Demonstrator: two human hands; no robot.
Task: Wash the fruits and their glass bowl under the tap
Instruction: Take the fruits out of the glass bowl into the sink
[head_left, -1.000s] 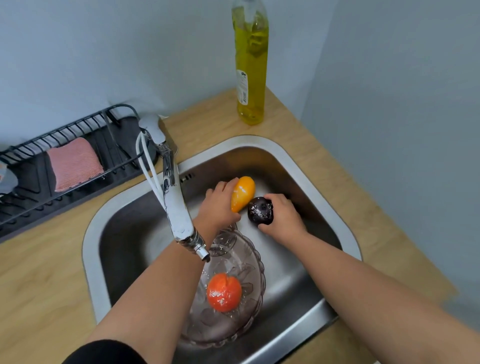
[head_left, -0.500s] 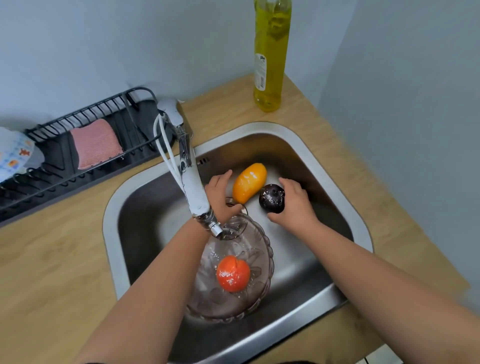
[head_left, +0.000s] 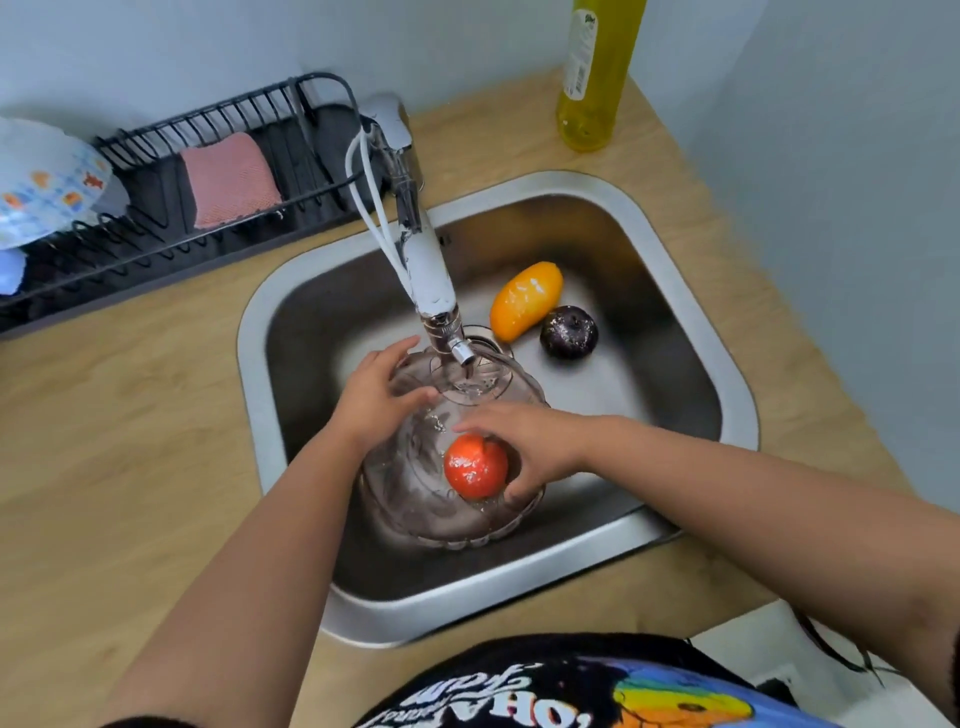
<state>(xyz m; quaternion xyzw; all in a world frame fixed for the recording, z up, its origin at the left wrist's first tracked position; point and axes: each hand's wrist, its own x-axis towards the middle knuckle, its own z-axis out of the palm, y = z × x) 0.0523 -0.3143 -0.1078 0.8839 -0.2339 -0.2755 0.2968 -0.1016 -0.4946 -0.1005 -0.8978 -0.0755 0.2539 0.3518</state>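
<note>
Glass bowl (head_left: 415, 499) gripped by left hand (head_left: 371, 400); right hand (head_left: 535, 447) cups tomato (head_left: 475, 466).

Red fruit (head_left: 475, 466) in glass bowl (head_left: 415, 499); orange fruit (head_left: 525, 300), dark plum (head_left: 568, 331) beside

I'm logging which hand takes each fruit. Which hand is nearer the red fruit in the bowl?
Right. The right hand curls around the red fruit from its right side, touching it. The left hand grips the glass bowl rim, up and left of the fruit.
</note>
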